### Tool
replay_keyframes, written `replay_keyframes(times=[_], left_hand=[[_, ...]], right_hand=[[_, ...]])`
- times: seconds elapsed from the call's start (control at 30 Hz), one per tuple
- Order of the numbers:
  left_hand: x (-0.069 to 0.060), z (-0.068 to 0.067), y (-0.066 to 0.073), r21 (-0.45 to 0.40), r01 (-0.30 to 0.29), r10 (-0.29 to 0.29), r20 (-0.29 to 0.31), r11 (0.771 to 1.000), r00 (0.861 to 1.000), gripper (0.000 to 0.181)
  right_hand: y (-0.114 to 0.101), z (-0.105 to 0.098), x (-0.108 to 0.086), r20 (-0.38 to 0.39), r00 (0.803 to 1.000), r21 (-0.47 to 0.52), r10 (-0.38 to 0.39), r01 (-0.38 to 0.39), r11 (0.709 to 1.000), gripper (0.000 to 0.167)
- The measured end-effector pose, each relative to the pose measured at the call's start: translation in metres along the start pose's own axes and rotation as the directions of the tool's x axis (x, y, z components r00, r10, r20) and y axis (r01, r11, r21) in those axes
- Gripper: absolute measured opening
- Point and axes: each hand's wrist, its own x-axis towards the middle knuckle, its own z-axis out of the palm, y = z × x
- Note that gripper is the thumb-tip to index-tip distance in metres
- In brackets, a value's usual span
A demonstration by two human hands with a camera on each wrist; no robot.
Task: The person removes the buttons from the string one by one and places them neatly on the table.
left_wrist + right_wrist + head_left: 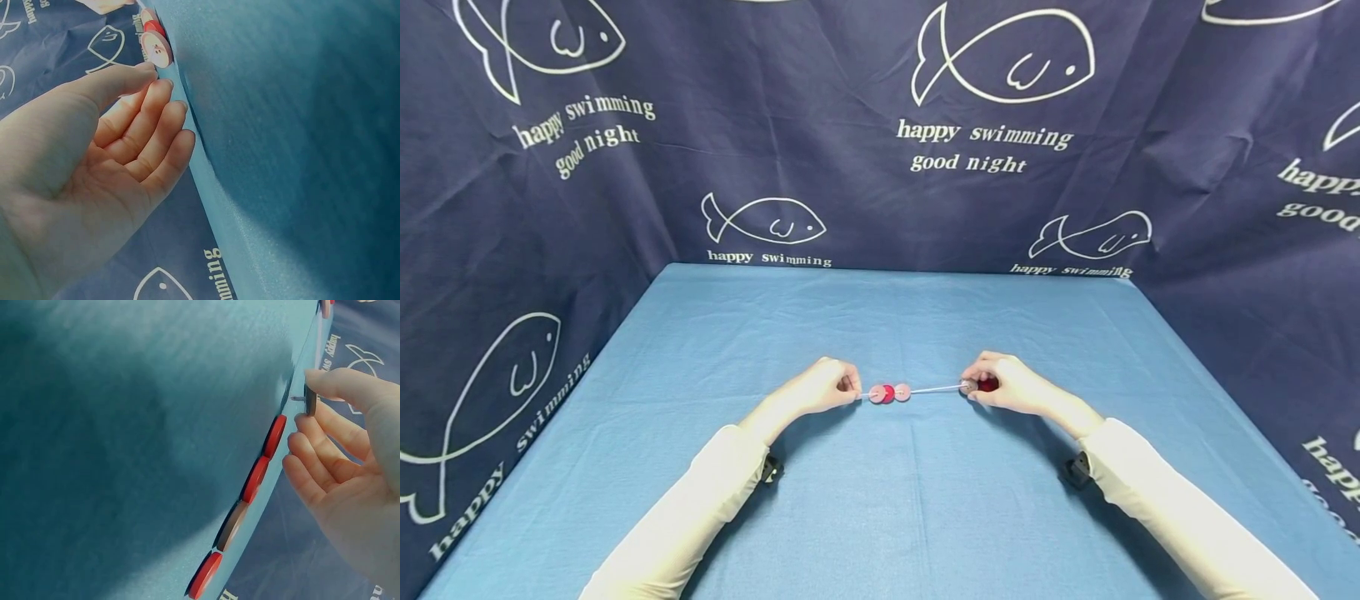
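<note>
A thin pale string (936,389) runs between the two hands, low over the blue cloth. My left hand (831,385) pinches its left end between thumb and forefinger. Beside those fingertips, a pink button (877,394), a red button (888,393) and another pink button (902,392) sit threaded on the string. At the other end, my right hand (1011,385) pinches a dull brownish button (310,400) by its edges; a short tip of string pokes out of its face in the right wrist view. The other fingers of both hands are loosely bent.
Several loose buttons lie in a row by the right hand, among them a red one (275,436) and a brown one (232,526); the hand mostly hides them in the head view. A blue cloth (880,500) covers the table. Dark fish-print curtains (865,108) enclose its back and sides.
</note>
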Motion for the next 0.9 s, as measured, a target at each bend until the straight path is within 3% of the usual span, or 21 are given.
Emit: replay_keyframes(times=[0.9], left_hand=[[0.0007, 0.002, -0.0017, 0.011, -0.007, 0.007, 0.002, 1.0, 1.0, 0.006]], right_hand=[[0.002, -0.0053, -0.008, -0.027, 1.0, -0.023, -0.002, 0.001, 1.0, 0.023]])
